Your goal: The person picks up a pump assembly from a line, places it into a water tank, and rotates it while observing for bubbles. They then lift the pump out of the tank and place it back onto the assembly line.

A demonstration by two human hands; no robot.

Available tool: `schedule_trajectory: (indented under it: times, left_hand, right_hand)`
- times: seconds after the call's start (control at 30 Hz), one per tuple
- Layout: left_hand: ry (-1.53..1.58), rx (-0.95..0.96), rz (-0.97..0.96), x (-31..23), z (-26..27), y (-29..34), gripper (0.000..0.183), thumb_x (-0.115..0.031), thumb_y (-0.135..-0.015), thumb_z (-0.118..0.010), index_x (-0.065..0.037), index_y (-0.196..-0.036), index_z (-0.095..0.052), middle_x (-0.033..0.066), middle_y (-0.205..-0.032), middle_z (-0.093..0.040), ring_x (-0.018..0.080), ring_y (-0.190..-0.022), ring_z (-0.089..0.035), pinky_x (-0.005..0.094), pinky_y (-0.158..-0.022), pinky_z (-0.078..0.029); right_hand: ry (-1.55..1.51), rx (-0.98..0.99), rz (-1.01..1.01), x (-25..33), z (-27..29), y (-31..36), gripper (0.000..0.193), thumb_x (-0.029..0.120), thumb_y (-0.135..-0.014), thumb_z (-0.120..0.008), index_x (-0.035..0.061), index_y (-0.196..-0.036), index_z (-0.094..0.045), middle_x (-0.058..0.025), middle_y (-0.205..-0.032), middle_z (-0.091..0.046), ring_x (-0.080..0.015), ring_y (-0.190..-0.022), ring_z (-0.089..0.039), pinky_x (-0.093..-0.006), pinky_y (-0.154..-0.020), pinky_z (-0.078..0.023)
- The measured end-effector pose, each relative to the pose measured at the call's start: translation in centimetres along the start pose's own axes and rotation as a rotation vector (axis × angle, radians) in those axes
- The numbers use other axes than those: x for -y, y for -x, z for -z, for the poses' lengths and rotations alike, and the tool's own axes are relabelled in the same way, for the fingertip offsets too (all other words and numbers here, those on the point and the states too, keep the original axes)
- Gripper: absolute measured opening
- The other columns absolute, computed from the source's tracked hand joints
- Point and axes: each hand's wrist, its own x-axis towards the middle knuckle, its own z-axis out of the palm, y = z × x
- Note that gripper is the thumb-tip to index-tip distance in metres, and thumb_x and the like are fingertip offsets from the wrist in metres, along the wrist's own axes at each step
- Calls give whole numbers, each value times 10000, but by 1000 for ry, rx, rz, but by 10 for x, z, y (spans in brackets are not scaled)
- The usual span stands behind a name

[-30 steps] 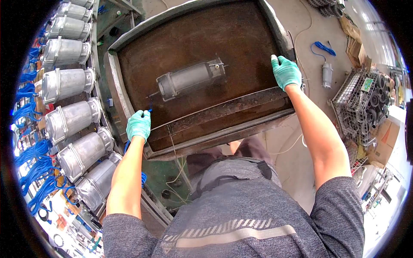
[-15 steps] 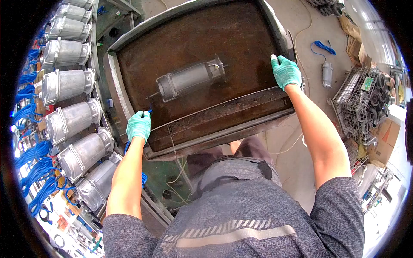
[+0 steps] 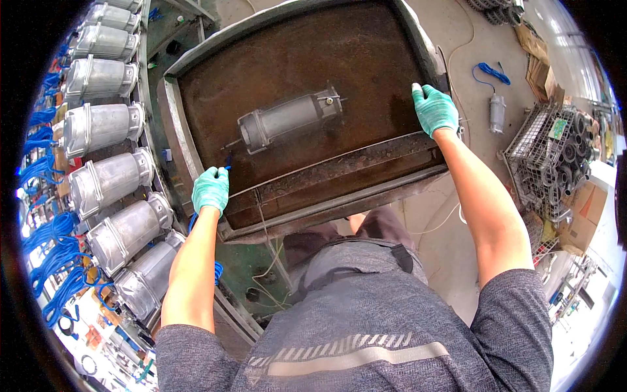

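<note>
A grey cylindrical pump (image 3: 292, 121) lies tilted in the brown liquid of a wide metal tank (image 3: 181, 124), its right end a little farther from me. In a green glove, my left hand (image 3: 211, 190) is closed around a blue cable (image 3: 228, 163) at the tank's near left corner. That cable shows above the fingers, toward the pump's left end, and again below the hand. My right hand (image 3: 434, 110), gloved in green too, grips the tank's right rim; part of its fingers is hidden. Neither hand touches the pump.
Several similar pumps (image 3: 104, 126) stand in a row at the left, with coiled blue cables (image 3: 55, 258) beside them. On the floor at the right lies a smaller pump (image 3: 497, 114) with a blue cable. A wire basket (image 3: 532, 140) of dark round parts and a cardboard box (image 3: 586, 212) stand farther right.
</note>
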Motion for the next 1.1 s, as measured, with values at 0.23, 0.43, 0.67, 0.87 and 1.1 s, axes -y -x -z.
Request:
schedule_trajectory:
  times: [0.23, 0.43, 0.67, 0.87, 1.1]
  left_hand:
    - [0, 17, 15, -3, 4, 2, 377, -439, -990, -559, -109, -1059, -727, 191, -1097, -719, 427, -1014, -679, 505, -870, -540]
    - [-3, -7, -8, -2, 2, 2, 373, -434, -991, -559, -108, -1057, -728, 191, -1097, -720, 426, -1011, -681, 507, -872, -540]
    - [-12, 1, -3, -1, 1, 0, 376, -437, -991, -560, -107, -1056, -729, 190, -1096, -722, 423, -1015, -682, 509, -870, -539]
    - [0, 2, 3, -2, 2, 1, 372, -433, -991, -566, -105, -1063, -728, 191, -1094, -722, 423, -1017, -682, 507, -865, -539]
    - [18, -16, -1, 0, -1, 0, 372, -432, -990, -570, -100, -1055, -725, 197, -1090, -718, 430, -1016, -676, 508, -859, -537]
  right_hand:
    - [1, 7, -5, 1, 2, 1, 532, 567, -1036, -415, 123, -997, -708, -207, -1049, -730, -428, -998, -691, -521, -895, -542]
    - [6, 2, -4, 0, 0, -1, 527, 566, -1034, -417, 130, -1001, -711, -205, -1047, -732, -429, -993, -694, -517, -895, -545]
    - [-12, -12, -1, 0, 0, 1, 523, 565, -1032, -423, 131, -996, -711, -203, -1044, -733, -425, -992, -694, -518, -891, -546]
    - [-4, 1, -7, 1, 2, 1, 519, 564, -1032, -426, 132, -990, -709, -205, -1039, -732, -426, -984, -695, -520, -883, -544]
    - [-22, -15, 3, -1, -1, 1, 528, 568, -1033, -419, 128, -994, -709, -205, -1034, -733, -425, -985, -696, -520, -886, -545]
